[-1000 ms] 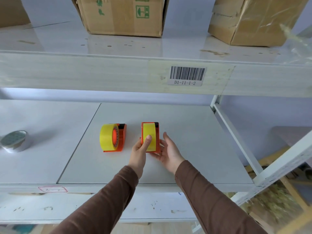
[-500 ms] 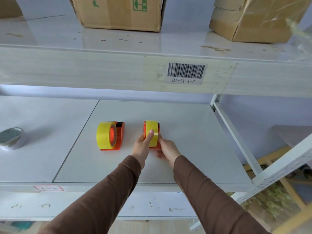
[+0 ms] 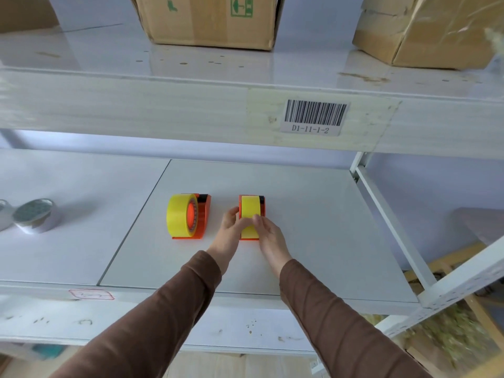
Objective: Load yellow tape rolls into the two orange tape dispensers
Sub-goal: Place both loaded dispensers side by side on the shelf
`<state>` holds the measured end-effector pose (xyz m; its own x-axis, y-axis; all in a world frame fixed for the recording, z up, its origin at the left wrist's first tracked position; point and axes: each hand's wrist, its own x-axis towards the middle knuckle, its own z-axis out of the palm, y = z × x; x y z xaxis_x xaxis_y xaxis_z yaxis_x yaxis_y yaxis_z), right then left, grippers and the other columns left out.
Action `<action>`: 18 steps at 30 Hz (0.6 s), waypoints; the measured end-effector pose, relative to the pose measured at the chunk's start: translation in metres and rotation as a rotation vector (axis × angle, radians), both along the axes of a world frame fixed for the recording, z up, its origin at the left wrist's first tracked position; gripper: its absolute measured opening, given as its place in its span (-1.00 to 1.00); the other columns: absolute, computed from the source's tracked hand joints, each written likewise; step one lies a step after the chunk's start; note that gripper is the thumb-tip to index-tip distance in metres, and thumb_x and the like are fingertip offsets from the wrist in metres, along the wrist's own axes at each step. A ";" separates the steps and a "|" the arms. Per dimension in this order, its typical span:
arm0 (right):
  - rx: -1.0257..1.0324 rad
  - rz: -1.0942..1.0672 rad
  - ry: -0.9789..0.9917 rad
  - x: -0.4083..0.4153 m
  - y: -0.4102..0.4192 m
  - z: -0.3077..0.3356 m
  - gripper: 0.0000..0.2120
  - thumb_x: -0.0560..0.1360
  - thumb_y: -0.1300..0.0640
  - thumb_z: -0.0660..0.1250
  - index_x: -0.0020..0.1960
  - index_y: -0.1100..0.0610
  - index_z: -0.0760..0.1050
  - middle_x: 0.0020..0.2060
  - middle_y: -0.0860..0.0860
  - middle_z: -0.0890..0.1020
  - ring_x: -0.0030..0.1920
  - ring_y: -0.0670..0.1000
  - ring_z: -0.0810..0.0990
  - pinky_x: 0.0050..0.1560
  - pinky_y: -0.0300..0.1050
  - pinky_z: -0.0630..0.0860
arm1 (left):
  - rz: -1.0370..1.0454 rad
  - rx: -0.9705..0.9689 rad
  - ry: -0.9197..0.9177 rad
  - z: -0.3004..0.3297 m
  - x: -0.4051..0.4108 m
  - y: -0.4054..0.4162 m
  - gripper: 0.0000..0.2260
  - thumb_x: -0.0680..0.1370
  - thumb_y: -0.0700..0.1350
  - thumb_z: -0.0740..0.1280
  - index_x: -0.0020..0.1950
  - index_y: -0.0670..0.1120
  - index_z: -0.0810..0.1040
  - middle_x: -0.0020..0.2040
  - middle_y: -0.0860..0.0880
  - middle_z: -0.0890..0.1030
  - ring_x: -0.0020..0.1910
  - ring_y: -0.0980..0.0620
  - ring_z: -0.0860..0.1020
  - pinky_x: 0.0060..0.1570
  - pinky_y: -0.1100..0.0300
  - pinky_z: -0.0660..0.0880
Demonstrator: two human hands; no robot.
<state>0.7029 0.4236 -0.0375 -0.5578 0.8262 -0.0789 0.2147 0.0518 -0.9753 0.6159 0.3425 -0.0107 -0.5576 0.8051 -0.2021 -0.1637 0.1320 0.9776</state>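
Observation:
Two orange tape dispensers stand side by side on the white shelf board (image 3: 313,214), each with a yellow tape roll in it. The left dispenser (image 3: 201,216) shows its roll (image 3: 178,218) from the side, untouched. The right dispenser (image 3: 252,199) faces me, its yellow roll (image 3: 250,211) seen edge-on. My left hand (image 3: 230,230) grips that dispenser's left side. My right hand (image 3: 268,236) holds its right side, thumb pressed on the roll's face.
A silver tape roll (image 3: 36,215) lies at the shelf's far left. The upper shelf beam with a barcode label (image 3: 313,117) hangs overhead, cardboard boxes (image 3: 212,20) on top. A white metal frame rail (image 3: 390,222) bounds the right side.
My right hand went from lying open beside the right dispenser to closing on it, thumb now on the roll. My left hand stays on the dispenser. The camera has shifted slightly.

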 end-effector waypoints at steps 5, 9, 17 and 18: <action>-0.088 0.010 0.010 -0.005 0.000 0.008 -0.71 0.63 -0.02 0.23 0.11 0.15 0.61 0.10 0.15 0.68 0.03 0.04 0.60 0.03 -0.11 0.44 | 0.290 0.266 0.343 0.014 -0.037 -0.037 -0.64 0.52 -0.14 0.39 0.32 -0.04 0.52 0.28 -0.10 0.59 0.34 -0.13 0.55 0.42 -0.07 0.43; -0.083 0.013 -0.020 -0.011 -0.004 0.008 -0.56 0.46 -0.25 0.25 0.13 0.03 0.61 0.10 -0.02 0.69 0.13 0.01 0.65 0.22 -0.05 0.51 | 0.565 0.119 0.474 0.015 -0.089 -0.062 -0.63 0.53 0.00 0.39 0.32 -0.03 0.53 0.33 -0.06 0.52 0.36 -0.09 0.47 0.36 0.03 0.41; -0.140 0.106 -0.025 -0.003 0.005 0.017 -0.80 0.65 -0.03 0.23 0.16 0.03 0.53 0.05 -0.09 0.61 0.10 -0.07 0.56 -0.04 -0.32 0.39 | 0.187 -0.023 -0.021 -0.014 -0.113 -0.074 -0.70 0.70 0.03 0.27 0.31 -0.13 0.57 0.08 -0.09 0.69 0.01 0.00 0.61 0.28 0.06 0.49; -0.154 0.113 -0.029 -0.004 0.007 0.018 -0.83 0.65 -0.02 0.22 0.15 0.02 0.51 0.03 -0.10 0.60 0.08 -0.08 0.53 -0.02 -0.30 0.38 | 0.174 -0.021 -0.026 -0.012 -0.112 -0.073 -0.70 0.70 0.02 0.25 0.32 -0.13 0.57 0.08 -0.10 0.69 -0.01 0.00 0.61 0.19 0.11 0.51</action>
